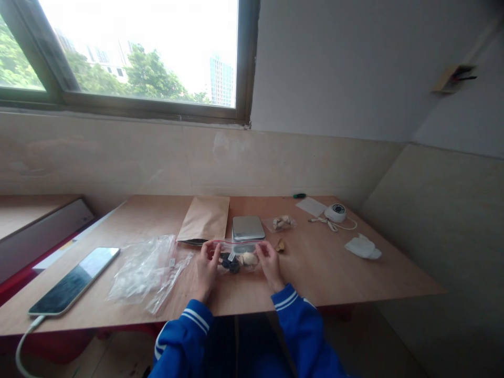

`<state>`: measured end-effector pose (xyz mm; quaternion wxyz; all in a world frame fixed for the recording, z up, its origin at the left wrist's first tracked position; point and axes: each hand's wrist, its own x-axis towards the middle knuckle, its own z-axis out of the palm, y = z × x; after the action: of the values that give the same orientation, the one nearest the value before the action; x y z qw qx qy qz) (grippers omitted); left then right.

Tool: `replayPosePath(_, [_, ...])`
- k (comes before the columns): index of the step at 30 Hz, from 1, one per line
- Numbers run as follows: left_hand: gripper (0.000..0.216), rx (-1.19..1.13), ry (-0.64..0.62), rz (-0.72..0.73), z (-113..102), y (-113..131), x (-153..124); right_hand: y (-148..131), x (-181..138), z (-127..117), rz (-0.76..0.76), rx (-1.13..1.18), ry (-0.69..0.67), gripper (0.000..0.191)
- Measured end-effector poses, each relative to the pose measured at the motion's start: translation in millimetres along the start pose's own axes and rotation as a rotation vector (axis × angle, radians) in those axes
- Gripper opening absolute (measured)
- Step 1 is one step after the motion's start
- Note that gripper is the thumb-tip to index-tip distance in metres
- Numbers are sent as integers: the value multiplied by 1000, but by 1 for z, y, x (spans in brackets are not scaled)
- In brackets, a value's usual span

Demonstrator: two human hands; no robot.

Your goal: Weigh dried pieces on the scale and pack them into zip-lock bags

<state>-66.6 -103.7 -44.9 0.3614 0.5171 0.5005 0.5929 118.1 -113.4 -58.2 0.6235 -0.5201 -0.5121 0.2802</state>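
Far left, near edge: phone (74, 282) lying flat on the wooden table (346, 273), screen up, white cable (23, 341) plugged into its near end and dropping off the table edge. Right of it: loose pile of clear plastic bags (147, 270), crumpled, one with a red zip strip showing. Behind that pile, further from the person: brown paper envelope (205, 218) lying flat. Centre, near edge: left hand (207, 265) pinching the left end of a small clear zip bag (239, 257), fingers curled over its top strip. Bag sits low on the table between both hands; contents look like a few dark pieces on the left and a pale lump on the right, too small to say more. Right hand (269, 262) grips the bag's right end the same way, thumb and fingers closed on the top edge. Both sleeves blue with white stripes. Just behind the bag: small silver scale (248, 227), top plate bare. Right of the scale: another clear bag (280, 223) with pale pieces inside, and one small brown piece (280, 245) loose on the table near the right hand. Far right: white sheet (311, 206), white dome camera (335, 212) with its cord, and a crumpled white tissue (363, 247) well apart from the hands.
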Motion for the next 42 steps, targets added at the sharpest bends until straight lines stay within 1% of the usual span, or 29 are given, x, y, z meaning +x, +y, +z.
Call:
replayPosePath(2, [36,9,-15,-3,0,0,0,0,0,-1,-9,-4,3,31])
replayPosePath(5, [34,21,-1,14,0,0,0,0,1,-2,-38,-16,18,30])
replayPosePath(11, [35,37,9,17,0,4,-2,-2,1,-2,16,33,27,31])
replayPosePath(19, [30,74,13,27,-1,-5,0,1,3,-3,-12,42,58,27])
replayPosePath(27, [27,84,12,48,0,-3,-1,-3,1,-4,-34,43,67,24])
replayPosePath(33, [29,78,1,51,0,-1,-3,-6,0,-5,89,167,5,28])
replayPosePath(36, [31,79,4,61,0,2,-4,-6,0,-3,131,196,-58,30])
replayPosePath(39, [32,80,-3,66,0,4,-4,-6,0,-2,141,176,-109,30])
replayPosePath(42, [33,74,-10,63,0,6,-4,-8,-1,-2,122,181,-99,27])
